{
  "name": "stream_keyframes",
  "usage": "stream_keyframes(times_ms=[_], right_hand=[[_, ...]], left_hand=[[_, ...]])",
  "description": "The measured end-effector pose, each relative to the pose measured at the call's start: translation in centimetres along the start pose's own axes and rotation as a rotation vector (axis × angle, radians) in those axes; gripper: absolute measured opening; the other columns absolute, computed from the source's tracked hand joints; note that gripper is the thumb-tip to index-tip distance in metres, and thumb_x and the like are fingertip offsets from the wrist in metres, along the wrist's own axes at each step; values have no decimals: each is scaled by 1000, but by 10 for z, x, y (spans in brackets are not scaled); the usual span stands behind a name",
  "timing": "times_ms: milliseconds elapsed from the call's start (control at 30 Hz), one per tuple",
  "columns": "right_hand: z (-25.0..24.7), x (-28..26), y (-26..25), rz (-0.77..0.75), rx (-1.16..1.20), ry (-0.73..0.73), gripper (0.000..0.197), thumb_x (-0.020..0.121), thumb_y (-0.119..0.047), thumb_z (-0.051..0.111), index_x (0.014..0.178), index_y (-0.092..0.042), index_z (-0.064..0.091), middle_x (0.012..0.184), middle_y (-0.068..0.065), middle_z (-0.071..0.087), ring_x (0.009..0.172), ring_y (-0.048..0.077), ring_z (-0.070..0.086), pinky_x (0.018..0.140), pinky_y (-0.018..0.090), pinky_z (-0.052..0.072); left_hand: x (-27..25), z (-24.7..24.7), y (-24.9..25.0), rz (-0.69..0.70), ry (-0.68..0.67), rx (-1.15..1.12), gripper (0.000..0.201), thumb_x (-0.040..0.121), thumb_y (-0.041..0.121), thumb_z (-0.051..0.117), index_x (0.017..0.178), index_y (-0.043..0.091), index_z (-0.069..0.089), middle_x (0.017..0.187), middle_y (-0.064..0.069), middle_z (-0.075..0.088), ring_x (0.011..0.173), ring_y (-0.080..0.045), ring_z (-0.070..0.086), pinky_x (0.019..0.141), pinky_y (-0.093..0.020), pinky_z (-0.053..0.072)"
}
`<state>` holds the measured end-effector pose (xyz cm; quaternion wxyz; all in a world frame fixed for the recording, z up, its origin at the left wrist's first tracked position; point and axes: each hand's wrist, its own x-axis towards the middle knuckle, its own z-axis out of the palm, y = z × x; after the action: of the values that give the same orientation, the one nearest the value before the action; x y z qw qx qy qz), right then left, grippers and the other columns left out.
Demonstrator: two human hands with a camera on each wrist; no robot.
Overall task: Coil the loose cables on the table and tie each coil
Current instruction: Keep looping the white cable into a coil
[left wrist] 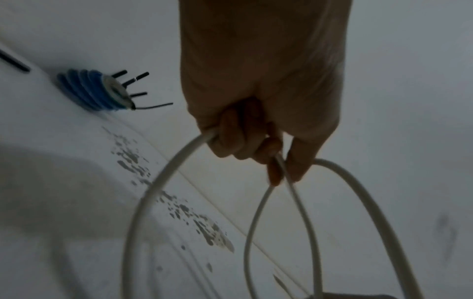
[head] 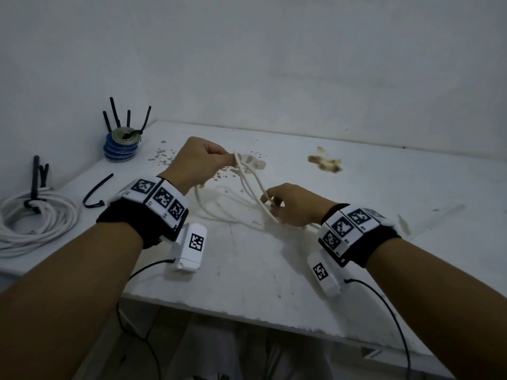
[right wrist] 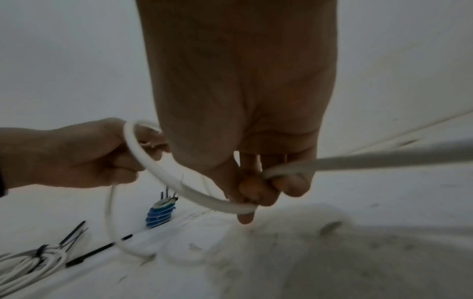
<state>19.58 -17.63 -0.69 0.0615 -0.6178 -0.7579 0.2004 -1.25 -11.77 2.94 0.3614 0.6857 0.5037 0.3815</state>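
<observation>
The right hand [head: 290,205], nearest, hangs just above the table [head: 274,270] with its fingers curled round the white cable [head: 248,185], pinching a strand that runs off to the right. Up and to the left, the left hand [head: 201,160] is clenched on the gathered tops of two or three loops, which hang from it down to the tabletop. The cable looks light and springy, and smooth enough to slide through a loose fist (the loops hold open curves rather than going limp), so I judge the best hold is where the strands cross at the top, all pinched together, while the other hand feeds slack.

Farther left lies a loose black tie [head: 97,192], and past the table's edge a finished white coil [head: 35,220], already bound with black ties. At the far corner stands a stack of blue coils [head: 120,148] with a greenish one on top, tie ends sticking up. No containers show anywhere; everything lies in the open.
</observation>
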Motion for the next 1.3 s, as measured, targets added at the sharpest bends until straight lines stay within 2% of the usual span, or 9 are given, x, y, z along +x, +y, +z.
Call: stream_keyframes(times_ms=[267,400,500,633,767,833,933,1067,1300], right_hand=[[-21,-4,16,63,214,31,25,95,-15,50,90,-25,72,64,-9,61,54,1,50,60,20,38],[-22,-1,29,25,203,348,23,92,-12,56,100,-29,70,75,-1,70,57,12,56,54,19,44],[-20,0,33,51,331,586,23,88,-10,66,108,-20,70,78,-8,68,61,6,58,55,10,43],[-24,-2,30,64,459,448,28,83,-12,76,111,-15,70,82,-5,66,61,0,52,55,6,40],[-30,-11,24,70,537,372,24,91,-36,69,108,-20,76,100,5,73,94,18,66,69,14,42],[-32,-14,19,49,504,354,25,94,-42,63,103,-23,76,95,0,74,90,4,66,68,14,42],[-35,-17,10,-22,499,354,29,96,-43,59,83,-22,74,67,-4,67,64,6,60,66,20,43],[-39,-20,6,-81,522,357,34,97,-39,59,77,-14,72,59,5,51,52,16,57,57,24,43],[-49,-25,0,-160,442,356,34,98,-36,58,82,-11,75,63,4,54,60,12,47,63,23,40]], left_hand=[[9,-7,-18,-17,50,429,16,84,37,75,82,21,77,73,3,70,67,-13,62,65,-26,47],[7,-6,-15,-83,-114,252,28,95,9,48,84,8,74,78,-11,70,57,-21,52,50,-24,37],[3,-6,-9,-183,-141,-104,44,100,37,45,89,5,74,76,-11,71,50,-18,48,49,-25,35],[-1,-4,-5,-40,-198,7,25,96,26,62,86,7,75,66,-1,67,48,-13,46,46,-22,36],[-2,-6,1,-15,-265,20,18,91,7,60,82,9,75,66,0,67,52,-10,45,48,-20,35],[-4,-3,4,-7,-315,32,17,87,1,61,87,8,76,62,3,66,54,-6,48,49,-16,36],[-8,2,7,71,-354,71,10,88,16,71,90,9,77,68,-1,68,58,-7,51,55,-15,41],[-7,5,7,244,-231,95,23,89,33,71,83,11,74,59,6,63,51,-2,51,51,-13,40],[-6,9,14,335,-167,170,23,97,38,58,85,23,70,64,5,64,48,1,51,54,-17,40]])
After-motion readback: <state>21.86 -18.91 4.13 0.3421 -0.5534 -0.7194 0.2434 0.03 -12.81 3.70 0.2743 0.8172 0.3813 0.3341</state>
